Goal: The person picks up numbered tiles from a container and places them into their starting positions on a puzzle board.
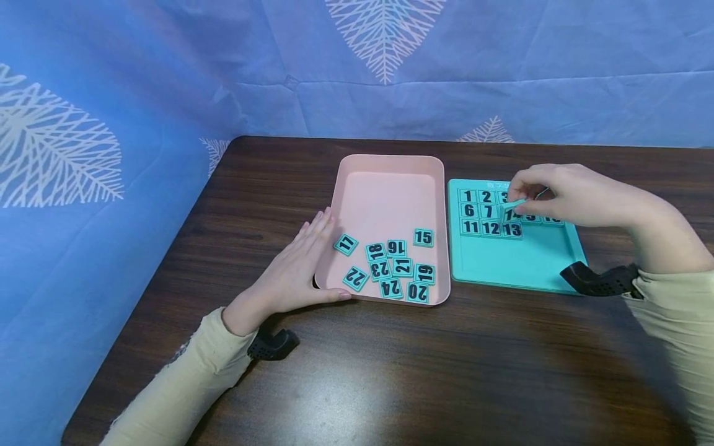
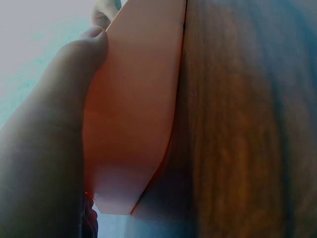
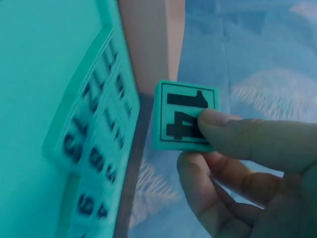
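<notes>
A teal number board (image 1: 519,260) lies on the table with tiles 1 to 13 set in rows at its top. My right hand (image 1: 549,195) pinches the teal tile 14 (image 3: 184,116) between thumb and fingers, tilted just above the board beside tile 13 (image 1: 511,230). A pink tray (image 1: 385,186) to the left holds several loose teal tiles, among them 15 (image 1: 423,237) and 17 (image 1: 346,243). With straight fingers my left hand (image 1: 298,263) rests flat against the tray's left wall (image 2: 133,114).
The dark wooden table (image 1: 390,371) ends at its left edge against a blue cloth with white leaf prints (image 1: 111,124), which also hangs behind. Black wrist mounts sit on both arms.
</notes>
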Demonstrator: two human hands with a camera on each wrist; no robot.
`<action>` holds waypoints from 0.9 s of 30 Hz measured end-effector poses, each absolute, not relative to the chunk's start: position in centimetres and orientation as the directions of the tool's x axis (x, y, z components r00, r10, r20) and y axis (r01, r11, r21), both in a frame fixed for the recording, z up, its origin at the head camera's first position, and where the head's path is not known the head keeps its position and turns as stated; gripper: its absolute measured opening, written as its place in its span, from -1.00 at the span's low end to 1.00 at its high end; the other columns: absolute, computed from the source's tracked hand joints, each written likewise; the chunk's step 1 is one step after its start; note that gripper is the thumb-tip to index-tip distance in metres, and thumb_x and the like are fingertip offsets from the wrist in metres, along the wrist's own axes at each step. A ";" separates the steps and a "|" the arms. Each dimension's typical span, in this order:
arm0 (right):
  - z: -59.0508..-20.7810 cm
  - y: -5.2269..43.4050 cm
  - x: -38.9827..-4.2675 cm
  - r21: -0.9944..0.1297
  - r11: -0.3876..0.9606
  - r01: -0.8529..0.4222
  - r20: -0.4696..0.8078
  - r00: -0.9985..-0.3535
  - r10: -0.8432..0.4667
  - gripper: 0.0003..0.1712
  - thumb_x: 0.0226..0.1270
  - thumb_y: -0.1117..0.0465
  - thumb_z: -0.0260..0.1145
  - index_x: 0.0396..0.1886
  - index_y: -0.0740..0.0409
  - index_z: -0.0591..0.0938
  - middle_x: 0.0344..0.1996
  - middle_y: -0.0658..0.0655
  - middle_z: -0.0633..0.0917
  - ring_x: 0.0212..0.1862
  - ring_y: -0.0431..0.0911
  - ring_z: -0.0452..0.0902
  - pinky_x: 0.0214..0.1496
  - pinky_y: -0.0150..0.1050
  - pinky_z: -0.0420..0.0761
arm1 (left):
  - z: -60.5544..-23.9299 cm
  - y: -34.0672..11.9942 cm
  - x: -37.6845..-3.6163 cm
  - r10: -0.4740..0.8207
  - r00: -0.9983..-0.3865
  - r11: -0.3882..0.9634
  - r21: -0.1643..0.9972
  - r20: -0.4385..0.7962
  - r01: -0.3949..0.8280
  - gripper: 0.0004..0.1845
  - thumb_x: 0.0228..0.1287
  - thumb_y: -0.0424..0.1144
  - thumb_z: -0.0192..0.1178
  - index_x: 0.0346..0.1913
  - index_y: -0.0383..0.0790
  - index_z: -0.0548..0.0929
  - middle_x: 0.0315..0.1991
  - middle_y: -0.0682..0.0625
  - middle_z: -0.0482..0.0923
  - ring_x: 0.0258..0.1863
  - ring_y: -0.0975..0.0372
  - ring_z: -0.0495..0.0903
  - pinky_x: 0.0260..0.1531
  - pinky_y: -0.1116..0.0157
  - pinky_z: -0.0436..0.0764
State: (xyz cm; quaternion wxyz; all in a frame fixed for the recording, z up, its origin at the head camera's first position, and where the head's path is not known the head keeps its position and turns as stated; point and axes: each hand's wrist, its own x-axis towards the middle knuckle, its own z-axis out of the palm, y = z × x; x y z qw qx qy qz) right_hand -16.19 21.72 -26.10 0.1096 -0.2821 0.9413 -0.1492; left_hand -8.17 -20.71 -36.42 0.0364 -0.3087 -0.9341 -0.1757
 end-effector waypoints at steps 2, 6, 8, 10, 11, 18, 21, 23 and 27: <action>-26.5 22.7 -16.4 -0.341 0.817 -0.465 -0.145 -0.832 -0.535 -0.83 0.35 0.25 0.27 -0.10 -0.02 0.59 -0.20 -0.01 0.59 -0.30 -0.14 0.45 -0.37 -0.22 0.43 | -36.4 -20.7 -8.1 0.565 -0.807 0.746 0.312 0.172 0.589 0.26 0.01 0.53 0.05 0.52 -0.27 -0.19 0.53 -0.07 -0.38 0.49 0.08 -0.25 0.42 0.21 -0.19; -27.3 24.3 -16.7 -0.349 0.846 -0.404 -0.199 -0.850 -0.488 -0.83 0.38 0.22 0.23 -0.06 0.01 0.58 -0.12 0.06 0.61 -0.25 -0.10 0.52 -0.33 -0.16 0.48 | -36.5 -20.7 -8.1 0.568 -0.805 0.743 0.316 0.172 0.591 0.26 0.01 0.53 0.04 0.52 -0.28 -0.19 0.53 -0.09 -0.37 0.49 0.08 -0.26 0.42 0.20 -0.20; -27.7 24.9 -16.7 -0.352 0.854 -0.382 -0.224 -0.852 -0.473 -0.82 0.39 0.22 0.22 -0.04 0.04 0.57 -0.12 0.07 0.62 -0.26 -0.09 0.54 -0.34 -0.14 0.49 | -36.5 -20.7 -8.0 0.569 -0.804 0.741 0.314 0.174 0.593 0.27 0.01 0.54 0.04 0.51 -0.29 -0.19 0.53 -0.11 -0.36 0.49 0.07 -0.25 0.42 0.20 -0.20; -28.0 25.4 -16.8 -0.347 0.864 -0.365 -0.251 -0.851 -0.461 -0.80 0.40 0.21 0.22 -0.02 0.06 0.58 -0.16 0.05 0.63 -0.27 -0.09 0.53 -0.35 -0.14 0.48 | -36.5 -20.7 -8.0 0.570 -0.802 0.741 0.312 0.177 0.595 0.27 0.01 0.54 0.03 0.51 -0.30 -0.18 0.53 -0.11 -0.36 0.49 0.06 -0.25 0.42 0.20 -0.20; -28.1 25.7 -16.9 -0.346 0.866 -0.361 -0.262 -0.849 -0.459 -0.80 0.40 0.21 0.22 -0.02 0.07 0.58 -0.18 0.03 0.63 -0.27 -0.09 0.53 -0.35 -0.14 0.48 | -36.5 -20.7 -8.1 0.571 -0.801 0.740 0.311 0.177 0.596 0.26 0.01 0.53 0.03 0.51 -0.30 -0.19 0.53 -0.11 -0.37 0.49 0.06 -0.25 0.42 0.20 -0.20; -29.2 26.1 -17.2 -0.354 0.867 -0.350 -0.302 -0.835 -0.461 -0.84 0.41 0.23 0.20 -0.07 0.08 0.60 -0.28 -0.02 0.62 -0.34 -0.11 0.45 -0.37 -0.17 0.43 | -36.4 -20.7 -8.1 0.570 -0.803 0.742 0.313 0.173 0.593 0.27 0.01 0.53 0.04 0.51 -0.29 -0.19 0.53 -0.10 -0.37 0.49 0.08 -0.26 0.42 0.20 -0.19; -29.7 26.1 -17.2 -0.348 0.869 -0.353 -0.304 -0.834 -0.460 -0.86 0.41 0.28 0.18 -0.09 0.10 0.60 -0.31 -0.01 0.60 -0.38 -0.11 0.39 -0.37 -0.17 0.38 | -36.4 -20.7 -8.1 0.568 -0.805 0.743 0.315 0.171 0.591 0.27 0.01 0.53 0.05 0.51 -0.29 -0.19 0.53 -0.10 -0.37 0.49 0.08 -0.26 0.42 0.21 -0.19; -30.0 26.1 -17.3 -0.340 0.870 -0.356 -0.297 -0.837 -0.459 -0.85 0.39 0.31 0.19 -0.11 0.10 0.61 -0.35 -0.01 0.58 -0.41 -0.12 0.36 -0.38 -0.18 0.36 | -36.4 -20.7 -8.1 0.567 -0.806 0.743 0.316 0.172 0.590 0.26 0.01 0.53 0.04 0.51 -0.29 -0.19 0.53 -0.10 -0.36 0.49 0.08 -0.25 0.42 0.21 -0.20; -30.4 26.1 -17.4 -0.323 0.867 -0.378 -0.269 -0.842 -0.468 -0.89 0.34 0.31 0.24 -0.18 0.09 0.63 -0.39 -0.03 0.58 -0.42 -0.14 0.39 -0.40 -0.20 0.39 | -36.5 -20.7 -8.2 0.570 -0.803 0.740 0.314 0.176 0.594 0.26 0.01 0.52 0.05 0.52 -0.28 -0.19 0.53 -0.11 -0.36 0.49 0.07 -0.24 0.42 0.20 -0.19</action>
